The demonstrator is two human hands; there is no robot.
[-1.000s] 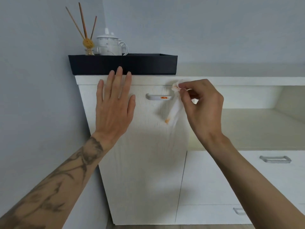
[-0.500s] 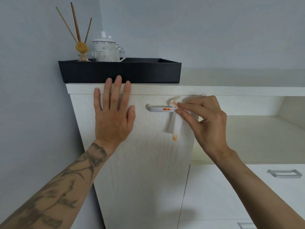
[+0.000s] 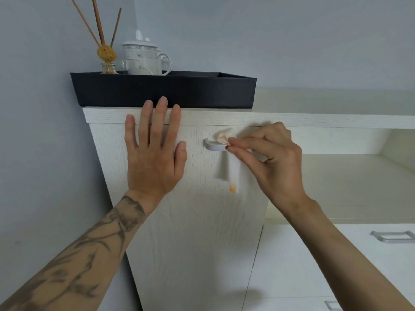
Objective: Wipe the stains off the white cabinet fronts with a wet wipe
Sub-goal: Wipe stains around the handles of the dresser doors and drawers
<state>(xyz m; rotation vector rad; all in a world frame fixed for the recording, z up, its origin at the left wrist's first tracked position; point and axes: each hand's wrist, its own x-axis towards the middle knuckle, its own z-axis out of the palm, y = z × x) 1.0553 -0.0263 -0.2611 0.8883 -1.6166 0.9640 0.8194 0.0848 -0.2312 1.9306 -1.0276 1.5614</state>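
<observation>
A tall white cabinet door fills the middle of the view, with a silver handle near its top. My right hand pinches a white wet wipe against the right end of that handle. The wipe carries orange smears at its top fold and at its hanging lower tip. A trace of red-orange shows at my fingertips on the handle. My left hand lies flat on the door left of the handle, fingers spread, fingertips reaching the cabinet's top edge.
A black tray sits on the cabinet top, holding a white lidded mug and a reed diffuser. An open shelf lies to the right, with drawers and a silver drawer handle below. A grey wall is at left.
My right hand has brought the wipe from beside the handle onto its right end, covering the orange stain. The view has moved closer and tilted up. The left hand stays flat on the door.
</observation>
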